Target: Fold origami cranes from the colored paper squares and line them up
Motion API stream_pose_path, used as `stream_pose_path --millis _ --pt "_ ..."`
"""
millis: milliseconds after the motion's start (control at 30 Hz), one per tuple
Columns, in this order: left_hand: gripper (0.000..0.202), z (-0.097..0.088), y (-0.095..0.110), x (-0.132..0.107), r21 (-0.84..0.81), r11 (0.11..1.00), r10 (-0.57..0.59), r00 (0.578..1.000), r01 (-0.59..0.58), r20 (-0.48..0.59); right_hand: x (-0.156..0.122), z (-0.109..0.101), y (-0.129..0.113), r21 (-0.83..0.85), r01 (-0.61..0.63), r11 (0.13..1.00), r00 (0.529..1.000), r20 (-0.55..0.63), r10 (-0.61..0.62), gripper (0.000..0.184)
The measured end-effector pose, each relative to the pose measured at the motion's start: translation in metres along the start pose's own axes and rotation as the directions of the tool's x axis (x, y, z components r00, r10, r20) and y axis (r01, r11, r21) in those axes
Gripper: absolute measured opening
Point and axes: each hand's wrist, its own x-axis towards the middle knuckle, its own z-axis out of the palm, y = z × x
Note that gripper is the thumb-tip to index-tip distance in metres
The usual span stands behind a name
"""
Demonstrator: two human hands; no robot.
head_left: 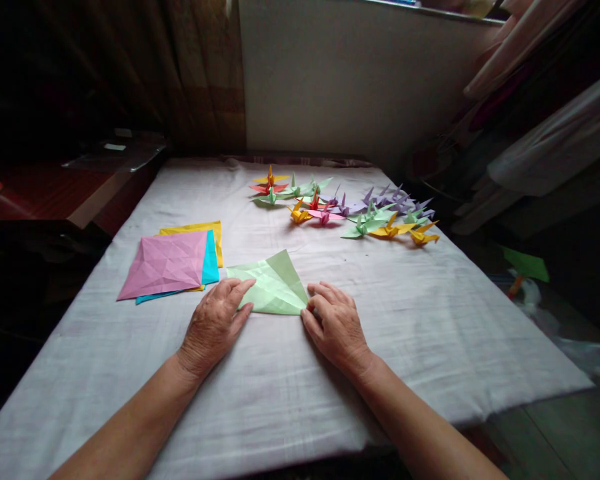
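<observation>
A pale green sheet of origami paper, creased and with a folded flap at its upper right, lies on the table between both hands. My left hand is closed on its left edge, thumb and fingers resting on the paper. At the lower right corner, my right hand pinches the sheet with its fingers curled. To the left is a stack of creased sheets: a pink sheet on top, then a blue sheet and a yellow sheet showing from beneath.
Folded paper cranes in several colours, including a green crane and a yellow crane, stand toward the back right of the cloth-covered table. A brown wooden surface adjoins at left. Clothes hang at right.
</observation>
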Motion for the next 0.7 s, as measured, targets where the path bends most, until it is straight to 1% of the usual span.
stream_pose_path --millis 33,100,167,233,367,533,600,667,700 --pt "0.029 -0.001 0.003 0.000 0.036 0.999 0.034 0.999 -0.034 -0.004 0.000 0.000 0.000 -0.003 -0.005 1.000 1.000 0.003 0.005 0.006" --pt "0.026 -0.003 0.009 -0.001 0.064 0.988 0.140 0.990 -0.140 0.007 0.000 0.001 -0.001 -0.007 -0.010 1.000 1.000 0.003 0.010 0.006" --pt "0.026 -0.005 0.017 -0.002 0.019 0.966 0.258 0.965 -0.259 0.048 0.000 0.001 -0.002 -0.008 -0.011 1.000 1.000 -0.004 0.011 0.006" --pt "0.027 -0.005 0.024 -0.004 -0.049 0.944 0.330 0.938 -0.327 0.110 0.000 0.001 -0.002 -0.009 -0.012 1.000 1.000 -0.013 0.012 0.007" --pt "0.037 -0.002 0.028 -0.008 -0.105 0.942 0.336 0.916 -0.320 0.217 -0.001 0.002 -0.003 -0.003 -0.006 1.000 0.999 -0.035 0.006 0.009" --pt "0.040 0.000 0.025 -0.011 -0.117 0.949 0.315 0.912 -0.294 0.263 -0.002 0.002 -0.002 0.009 -0.019 1.000 0.999 -0.029 0.019 0.009" --pt "0.040 0.001 0.024 -0.011 -0.135 0.952 0.302 0.912 -0.274 0.278 -0.002 0.001 -0.002 -0.004 -0.014 1.000 0.999 -0.031 0.014 0.014" --pt "0.040 0.001 0.024 -0.012 -0.147 0.956 0.286 0.914 -0.253 0.286 -0.003 -0.001 -0.003 -0.036 0.036 0.999 0.999 -0.035 -0.037 0.024" --pt "0.040 0.001 0.025 -0.012 -0.149 0.957 0.281 0.916 -0.247 0.286 -0.004 -0.003 -0.005 -0.051 0.084 0.995 0.996 -0.029 -0.085 0.027"
